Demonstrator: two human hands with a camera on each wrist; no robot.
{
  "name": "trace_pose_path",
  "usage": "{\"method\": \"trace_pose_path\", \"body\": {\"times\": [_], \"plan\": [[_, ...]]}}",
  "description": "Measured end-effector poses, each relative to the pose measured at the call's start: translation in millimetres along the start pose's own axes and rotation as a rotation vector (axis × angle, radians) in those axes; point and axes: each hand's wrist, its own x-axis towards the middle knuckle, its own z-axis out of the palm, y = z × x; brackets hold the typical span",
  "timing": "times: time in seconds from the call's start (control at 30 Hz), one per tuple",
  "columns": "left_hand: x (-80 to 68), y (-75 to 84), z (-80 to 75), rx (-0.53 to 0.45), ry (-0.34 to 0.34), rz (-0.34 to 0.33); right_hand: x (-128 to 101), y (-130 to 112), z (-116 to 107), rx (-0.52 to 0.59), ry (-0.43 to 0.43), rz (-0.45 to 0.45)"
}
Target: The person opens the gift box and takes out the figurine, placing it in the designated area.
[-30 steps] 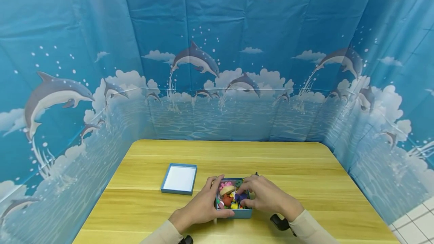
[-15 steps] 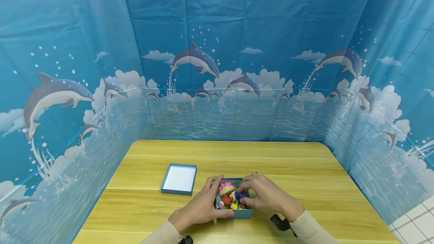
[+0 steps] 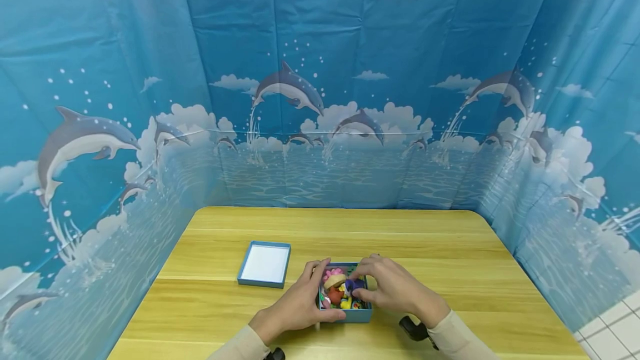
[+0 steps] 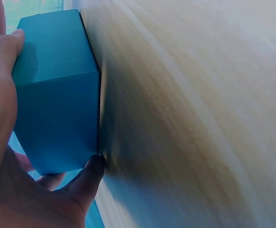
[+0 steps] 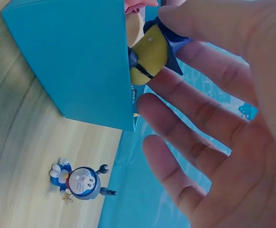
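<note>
- Blue cardboard forms the small box (image 3: 345,315), which stands near the front edge of the wooden table (image 3: 450,249) and is packed with little coloured toys (image 3: 334,293).
- The box is steadied by the left hand (image 3: 295,307), whose thumb and fingers are wrapped round its left side; the left wrist view shows the same clasp (image 4: 14,142).
- A small blue-and-yellow figure (image 5: 152,52) is pinched between the thumb and fingertips of the right hand (image 3: 395,288), just over the box's opening, with the other fingers spread loosely.
- The lid (image 3: 264,263) lies apart to the left, white inside up, so the box is judged opened already.
- One round blue-and-white figure (image 5: 80,183) is seen on the table beside the box; most toys remain inside, so the work is judged to be at an early stage.
</note>
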Motion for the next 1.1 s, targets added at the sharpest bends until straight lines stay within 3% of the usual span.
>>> {"method": "trace_pose_path", "body": {"times": [0.57, 1.1], "plan": [[0.7, 0.4, -0.9, -0.009, -0.005, -0.005, 2.9, 0.5, 0.3, 0.112, 0.021, -0.024], [0.3, -2.2, 1.4, -0.008, -0.006, -0.007, -1.0, 0.2, -0.7, 0.136, 0.068, -0.043]]}}
